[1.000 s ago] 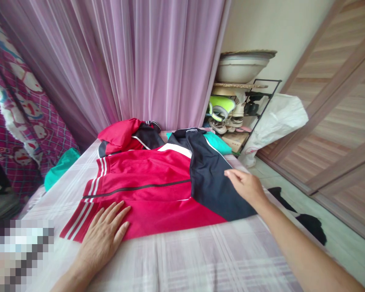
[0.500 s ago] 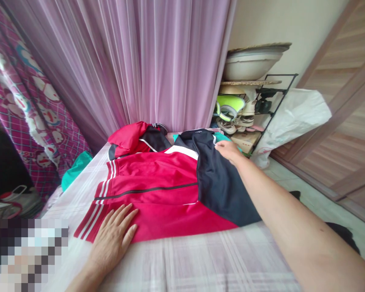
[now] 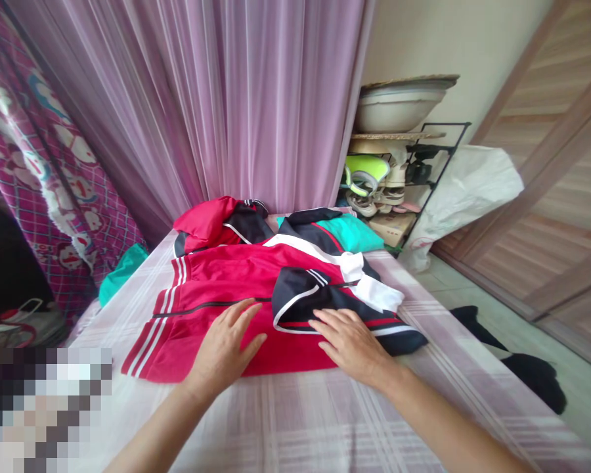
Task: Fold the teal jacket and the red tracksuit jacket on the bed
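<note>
A red track jacket (image 3: 226, 289) with white stripes and a dark zip line lies spread on the bed (image 3: 325, 420). Its navy and white sleeve part (image 3: 325, 299) is folded over onto the red body at the right. My left hand (image 3: 224, 348) lies flat on the red fabric, fingers spread, holding nothing. My right hand (image 3: 349, 341) rests flat on the folded navy part, fingers stretched out. A red and black hood (image 3: 217, 220) bunches at the far end of the jacket.
A teal garment (image 3: 352, 233) lies behind the jacket, another teal cloth (image 3: 123, 269) at the bed's left. Pink curtains (image 3: 217, 98) hang behind. A shoe rack (image 3: 398, 177) with a basin, a white bag (image 3: 467, 190) and dark cloths (image 3: 522, 368) on the floor are at right.
My right hand took the navy sleeve from the far right and folded it over onto the red body. My left hand slid right toward the jacket's middle.
</note>
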A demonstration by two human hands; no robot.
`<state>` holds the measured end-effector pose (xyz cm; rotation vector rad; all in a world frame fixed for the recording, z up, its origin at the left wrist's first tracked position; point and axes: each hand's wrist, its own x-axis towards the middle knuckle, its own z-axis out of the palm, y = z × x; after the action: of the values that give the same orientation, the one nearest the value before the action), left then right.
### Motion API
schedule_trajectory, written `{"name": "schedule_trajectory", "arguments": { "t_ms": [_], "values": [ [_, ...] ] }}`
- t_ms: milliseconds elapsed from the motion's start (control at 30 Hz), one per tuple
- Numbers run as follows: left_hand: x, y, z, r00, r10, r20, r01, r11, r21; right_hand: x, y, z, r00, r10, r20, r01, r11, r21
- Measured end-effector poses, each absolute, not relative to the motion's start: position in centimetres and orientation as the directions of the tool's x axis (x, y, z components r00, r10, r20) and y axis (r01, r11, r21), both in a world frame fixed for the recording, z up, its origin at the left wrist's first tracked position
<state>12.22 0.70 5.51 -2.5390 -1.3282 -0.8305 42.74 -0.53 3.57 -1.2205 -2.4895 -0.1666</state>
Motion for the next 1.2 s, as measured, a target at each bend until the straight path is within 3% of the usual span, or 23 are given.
{"name": "schedule_trajectory", "arguments": {
  "t_ms": [167,333,433,567,667,800,1000,1133,1200],
  "values": [
    [20.4,4.1,7.3,0.451,0.762,0.465,0.816,-0.563,0.13,46.9,-0.8,2.6,-0.405,0.823,0.399,0.871,0.479,-0.105],
    [22.2,7.1,9.5,0.338,0.924,0.177,0.921,-0.363,0.14,50.1,-0.6,1.6,-0.373,0.838,0.398,0.869,0.465,-0.167],
    [19.0,6.7,9.8,0.076,0.964,0.254,0.93,-0.16,0.332,51.1,-0.2,1.2,-0.386,0.823,0.417,0.842,0.498,-0.204],
    [12.6,3.6,7.3,-0.276,0.923,0.269,0.734,0.021,0.679,51.4,0.2,0.6,-0.37,0.821,0.435,0.824,0.507,-0.254],
    [8.7,0.9,4.9,-0.375,0.909,0.183,0.649,0.116,0.752,51.3,0.3,0.2,-0.372,0.818,0.439,0.824,0.508,-0.25],
    [6.6,-0.8,4.5,-0.395,0.902,0.175,0.7,0.173,0.693,51.4,0.5,-0.2,-0.389,0.803,0.453,0.832,0.517,-0.202],
    [8.1,-0.2,7.3,-0.265,0.946,0.186,0.882,0.16,0.444,51.5,0.8,-0.5,-0.388,0.784,0.485,0.829,0.526,-0.188],
    [10.6,0.1,7.4,-0.034,0.939,0.344,0.978,-0.04,0.207,51.4,0.8,-0.4,-0.376,0.789,0.485,0.834,0.517,-0.195],
    [11.6,0.4,7.7,0.064,0.943,0.328,0.98,-0.12,0.156,51.4,0.7,-0.4,-0.374,0.787,0.491,0.835,0.516,-0.192]
  ]
}}
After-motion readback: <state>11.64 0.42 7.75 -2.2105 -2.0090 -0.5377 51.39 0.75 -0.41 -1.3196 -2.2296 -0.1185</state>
